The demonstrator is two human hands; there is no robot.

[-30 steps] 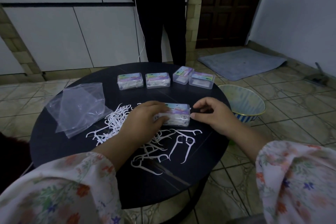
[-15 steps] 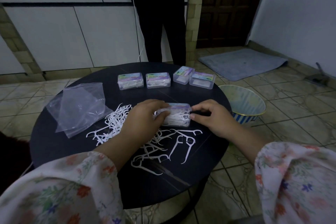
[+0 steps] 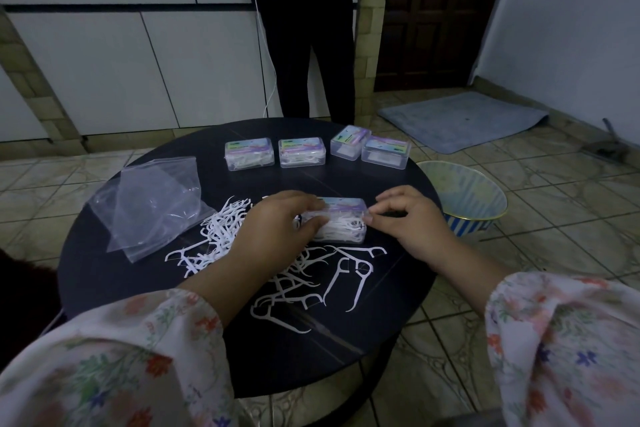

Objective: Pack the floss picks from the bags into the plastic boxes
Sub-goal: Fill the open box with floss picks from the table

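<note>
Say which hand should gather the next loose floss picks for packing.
Probably the left hand: the heap of loose floss picks lies right beside it. The right hand pinches the far end of the plastic box, so it can steady that.

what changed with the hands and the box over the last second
Hardly anything. The left hand keeps gripping the plastic box; the right hand has crept in to touch its right end. The four boxes, bags and loose floss picks stayed put.
</note>
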